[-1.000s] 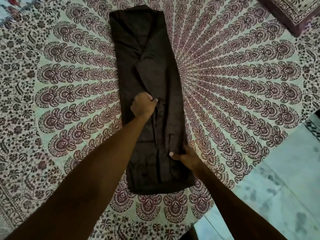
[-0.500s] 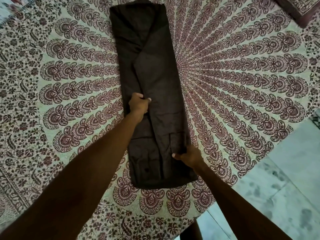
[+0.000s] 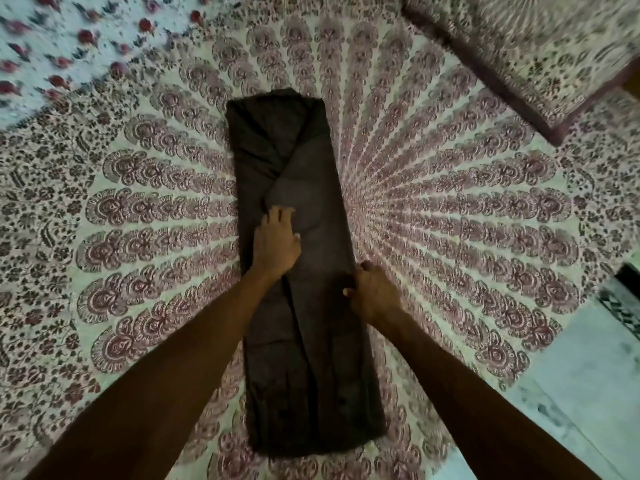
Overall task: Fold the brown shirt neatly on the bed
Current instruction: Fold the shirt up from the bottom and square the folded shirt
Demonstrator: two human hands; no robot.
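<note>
The brown shirt (image 3: 304,306) lies on the bed (image 3: 450,220) as one long narrow strip, its sides folded in, running from near me toward the far end. My left hand (image 3: 277,242) rests flat on the strip's middle, fingers spread and pointing away from me. My right hand (image 3: 372,294) is at the strip's right edge, a little nearer to me, with its fingers curled round that edge and the thumb on top of the cloth.
The bed is covered by a cream sheet with a maroon fan pattern. A matching pillow (image 3: 540,53) lies at the far right corner. A pale floral cloth (image 3: 52,46) shows at the far left. The bed's edge and the grey floor (image 3: 571,393) are at the lower right.
My left hand has let go of the fold it gripped and now lies flat, farther up the strip. My right hand has slid up the right edge. The view has tilted up.
</note>
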